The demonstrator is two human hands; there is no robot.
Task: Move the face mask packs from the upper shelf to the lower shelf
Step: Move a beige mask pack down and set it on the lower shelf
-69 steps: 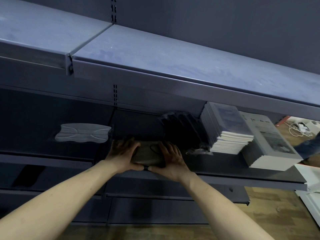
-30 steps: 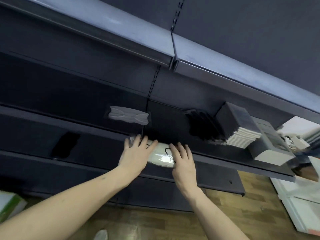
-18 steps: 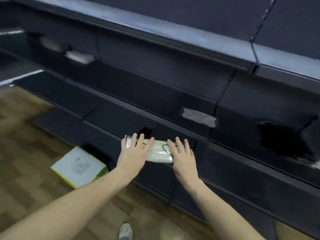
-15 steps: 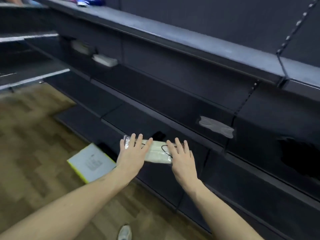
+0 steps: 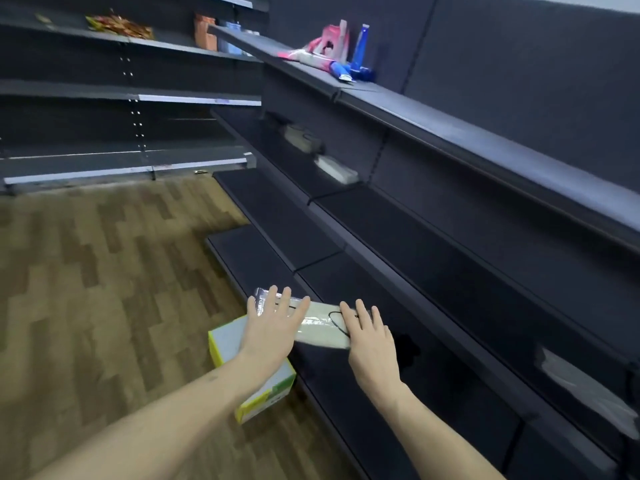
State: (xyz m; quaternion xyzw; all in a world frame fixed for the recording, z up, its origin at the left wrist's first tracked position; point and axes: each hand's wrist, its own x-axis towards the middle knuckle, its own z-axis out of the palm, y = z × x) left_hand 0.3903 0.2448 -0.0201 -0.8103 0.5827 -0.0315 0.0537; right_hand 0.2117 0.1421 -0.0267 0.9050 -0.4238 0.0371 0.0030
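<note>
Face mask pack (image 5: 320, 327), clear-wrapped and pale, with a black ear loop showing through the film, carried level between two hands above the front edge of the lowest dark shelf (image 5: 349, 393). Left hand (image 5: 273, 329) laid over the pack's left end, fingers straight and spread on top; thumb hidden, so cannot tell whether anything curls beneath. Right hand (image 5: 372, 341) laid the same way over the right end, fingers straight and together, fingertips reaching just past the pack's far edge. No pinch visible on either side (flat palms only). Directly under the left hand and forearm, a white cardboard box with yellow-green edges (image 5: 258, 382) on the wood-pattern floor (image 5: 104, 289), partly tucked against the shelf base. Farther right of the right hand, one shelf level higher, another clear-wrapped mask pack (image 5: 585, 389) lying flat, blurred. Well beyond the hands, up the aisle, a pale pack (image 5: 336, 169) on a middle shelf, and on the top shelf (image 5: 485, 140) pink packaging (image 5: 332, 38) beside blue tubes (image 5: 358, 50), too blurred to tell more.
</note>
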